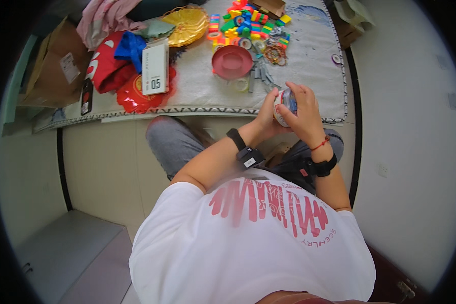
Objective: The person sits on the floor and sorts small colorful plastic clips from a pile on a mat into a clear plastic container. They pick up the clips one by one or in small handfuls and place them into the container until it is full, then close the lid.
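Note:
Just past the table's near edge, both my hands are closed around a small clear jar [285,104] with a printed label and bluish contents. My left hand [265,117] grips it from the left side and below. From the right, my right hand [304,110] wraps it, fingers over its far end and thumb across its side. What the jar holds cannot be told. Beyond it lie grey strip-like pieces [264,74], a round red lid or dish [232,62] and a tangle of beaded strings [275,55].
Colourful toy blocks [245,21] and tape rolls crowd the table's far middle. A golden basket [186,24], white box [155,67], red foil balloon [136,97] and black phone-like object [86,96] are left. A purple tape roll [336,59] lies near the right edge.

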`<move>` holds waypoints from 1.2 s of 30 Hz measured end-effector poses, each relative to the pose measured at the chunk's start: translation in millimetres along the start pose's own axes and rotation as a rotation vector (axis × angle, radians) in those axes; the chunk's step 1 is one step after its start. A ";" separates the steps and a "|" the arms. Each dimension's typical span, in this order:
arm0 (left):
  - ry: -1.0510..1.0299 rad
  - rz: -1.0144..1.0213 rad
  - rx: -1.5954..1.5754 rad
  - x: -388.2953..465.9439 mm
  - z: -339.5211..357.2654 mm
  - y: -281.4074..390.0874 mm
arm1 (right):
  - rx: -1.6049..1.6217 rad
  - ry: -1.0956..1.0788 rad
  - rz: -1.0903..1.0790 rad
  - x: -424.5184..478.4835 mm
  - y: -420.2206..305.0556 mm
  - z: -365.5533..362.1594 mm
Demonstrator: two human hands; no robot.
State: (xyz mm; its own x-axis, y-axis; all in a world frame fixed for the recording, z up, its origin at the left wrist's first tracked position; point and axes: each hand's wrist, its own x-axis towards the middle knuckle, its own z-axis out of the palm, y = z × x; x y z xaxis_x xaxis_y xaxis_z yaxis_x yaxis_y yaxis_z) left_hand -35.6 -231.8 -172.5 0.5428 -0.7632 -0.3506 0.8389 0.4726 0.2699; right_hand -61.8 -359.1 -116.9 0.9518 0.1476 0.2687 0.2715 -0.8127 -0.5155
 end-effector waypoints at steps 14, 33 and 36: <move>0.021 0.063 -0.038 -21.5 -26.1 -4.3 | -0.077 0.022 -0.109 -17.8 -14.3 29.0; 0.082 0.110 0.018 -78.7 -52.0 -5.6 | 0.086 -0.109 -0.193 -18.3 -49.2 35.2; -0.014 0.152 -0.001 -89.4 -50.7 -2.3 | 0.126 -0.052 -0.187 -15.2 -56.3 42.4</move>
State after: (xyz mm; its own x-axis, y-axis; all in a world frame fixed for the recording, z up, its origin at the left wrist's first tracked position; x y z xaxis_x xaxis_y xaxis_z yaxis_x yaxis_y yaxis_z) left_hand -84.0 -142.4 -187.3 0.6629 -0.6889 -0.2931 0.7471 0.5837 0.3179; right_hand -85.6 -291.7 -126.5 0.8886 0.3201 0.3286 0.4562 -0.6924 -0.5590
